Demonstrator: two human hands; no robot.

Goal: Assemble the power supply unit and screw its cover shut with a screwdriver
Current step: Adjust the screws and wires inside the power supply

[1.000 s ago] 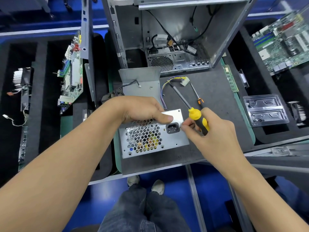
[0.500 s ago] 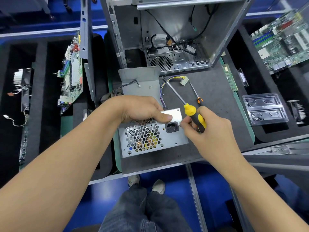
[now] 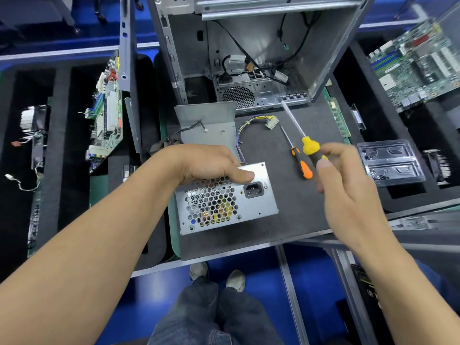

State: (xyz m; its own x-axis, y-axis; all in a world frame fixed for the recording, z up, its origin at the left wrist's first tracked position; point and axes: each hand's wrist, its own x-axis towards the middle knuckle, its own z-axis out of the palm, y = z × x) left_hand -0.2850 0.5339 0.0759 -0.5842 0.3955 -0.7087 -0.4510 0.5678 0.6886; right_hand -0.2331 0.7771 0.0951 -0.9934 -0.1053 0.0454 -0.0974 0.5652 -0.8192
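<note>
While the left hand (image 3: 209, 165) rests on top of the metal power box (image 3: 225, 200), fingers curled over its top w/ the thumb flat on the lid, the box sits on the gray mat (image 3: 293, 215) near the front edge. It looks heavy & stiff, w/ sharp-ish metal edges, so best to hold it by the solid sides, not the holey grille. The right hand (image 3: 348, 185) grips the yellow-black screwdriver (image 3: 310, 148) by the handle, tip up in the air, apart from the box. A small orange screwdriver (image 3: 301, 165) lies on the mat just beside it. Screws are tiny & easy to drop.
</note>
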